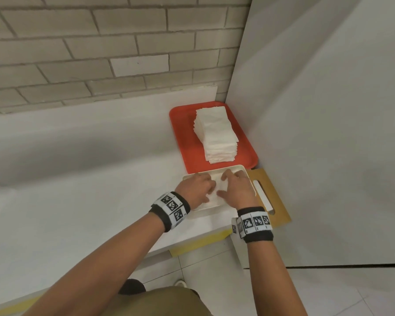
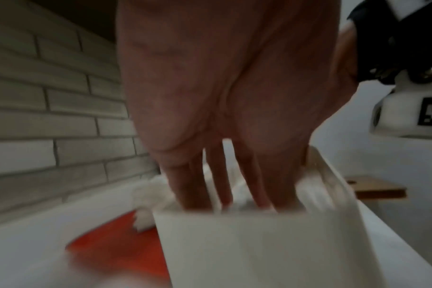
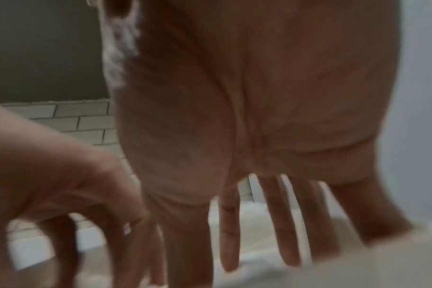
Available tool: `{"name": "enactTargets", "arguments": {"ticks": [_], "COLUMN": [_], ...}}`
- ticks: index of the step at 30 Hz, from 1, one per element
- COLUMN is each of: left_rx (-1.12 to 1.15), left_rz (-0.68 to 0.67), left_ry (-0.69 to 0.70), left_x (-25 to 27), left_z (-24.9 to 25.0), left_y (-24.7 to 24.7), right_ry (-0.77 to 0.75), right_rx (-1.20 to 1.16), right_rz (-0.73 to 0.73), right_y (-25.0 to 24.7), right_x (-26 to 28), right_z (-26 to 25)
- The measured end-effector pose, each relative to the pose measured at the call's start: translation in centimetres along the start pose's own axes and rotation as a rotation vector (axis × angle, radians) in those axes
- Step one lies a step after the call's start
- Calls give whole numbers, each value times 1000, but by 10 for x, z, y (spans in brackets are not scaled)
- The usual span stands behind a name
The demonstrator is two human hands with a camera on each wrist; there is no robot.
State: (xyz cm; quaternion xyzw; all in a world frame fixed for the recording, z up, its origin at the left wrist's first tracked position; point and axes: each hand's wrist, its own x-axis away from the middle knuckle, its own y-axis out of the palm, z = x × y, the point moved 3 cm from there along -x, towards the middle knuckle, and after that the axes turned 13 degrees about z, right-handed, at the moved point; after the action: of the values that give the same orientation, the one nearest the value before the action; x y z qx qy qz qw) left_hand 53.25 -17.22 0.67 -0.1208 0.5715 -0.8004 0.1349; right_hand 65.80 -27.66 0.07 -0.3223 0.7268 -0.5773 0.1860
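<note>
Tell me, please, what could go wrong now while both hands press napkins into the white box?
1. The left hand and right hand push down on the napkins in the white box; sheets may crumple, or the box may slide.
2. The wooden lid seems to overhang the corner of the table beside the right wrist; a bump could knock it off.

Bare forearms, black wristbands [image 1: 169, 209] carrying white square-coded marker blocks, khaki trousers [image 1: 160, 302]
</note>
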Motion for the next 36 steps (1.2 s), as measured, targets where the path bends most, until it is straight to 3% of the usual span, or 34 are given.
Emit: {"name": "enactTargets", "arguments": {"ticks": [3,8,11,13,15,18,23,26,30,33,36], "left_rx": [-148,-220,-33,190,303,352,259,160,85,79,87], "left_rz": [-83,-37,62,222,416,643,806,762,575,475,310], "left_ry": [-37,-30,-27,-85,-181,-362,-695,-823,-1059,-1189,-1158], "left_x": [5,11,24,54,94,168,285,329,357,371,379], "left_z": [-8,2,-9,-35,-75,-163,-344,-461,-606,-675,-707], "left_y": [-4,-4,-27,-51,-73,-90,-120,-136,-153,-154,-137], "right_ry": [104,85,-33,-103,-156,-236,-259,-258,-246,-245,-259], "right_rx": [9,163,127,-111,-377,-594,-667,-640,-590,-574,-554], "right_rz": [-90,-89,206,445,536,470,281,176,108,59,55], "right_y": [7,8,-10,-19,-15,16,88,126,165,189,200], "right_x": [-3,-1,16,41,66,92,122,133,136,130,118], "right_z": [11,-2,-27,-63,-107,-177,-289,-355,-433,-479,-513]}}
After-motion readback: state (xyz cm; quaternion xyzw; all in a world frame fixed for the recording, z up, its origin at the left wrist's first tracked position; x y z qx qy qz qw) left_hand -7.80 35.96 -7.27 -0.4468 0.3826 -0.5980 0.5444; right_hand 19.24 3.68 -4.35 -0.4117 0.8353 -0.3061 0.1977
